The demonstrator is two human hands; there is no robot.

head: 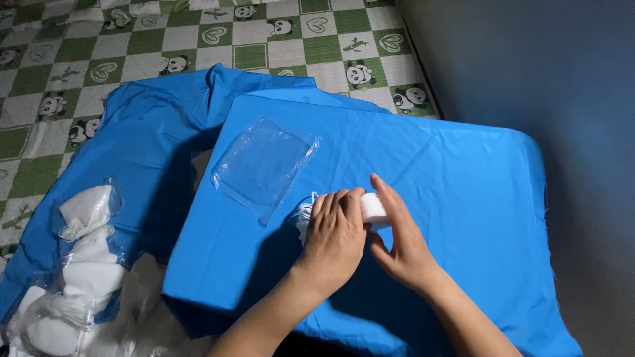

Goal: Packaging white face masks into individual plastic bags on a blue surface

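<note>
Largest in view is the bright blue cloth-covered work surface (450,198), a flat raised slab draped in smooth synthetic fabric, taken here as the landmark. Beyond its far edge lies the green-and-white checked floor mat printed with pandas and hearts (198,39); along its right edge stands a plain grey-blue wall (542,66). Off its near-left corner sits a heap of white folded face masks in clear plastic sleeves (79,271), resting on the cloth's lower spill. On the slab's upper-left quarter lies one empty clear plastic sleeve (264,164), flat, mouth toward the hands. Near the slab's middle, toward the near edge, both hands meet over a small white folded face mask (374,209). The left hand (336,241) lies palm-down on it, fingers curled over its left part, with white ear loops (305,213) showing just beside the knuckles. The right hand (403,248) closes on the mask's right end, forefinger extended along its far side, thumb beneath. Judgement: the step in hand appears to be folding or compacting the mask, the sleeve unfilled. The next move would call for holding the fold tight with one hand, freeing the other to open the sleeve, loops tucked clear of its mouth.
</note>
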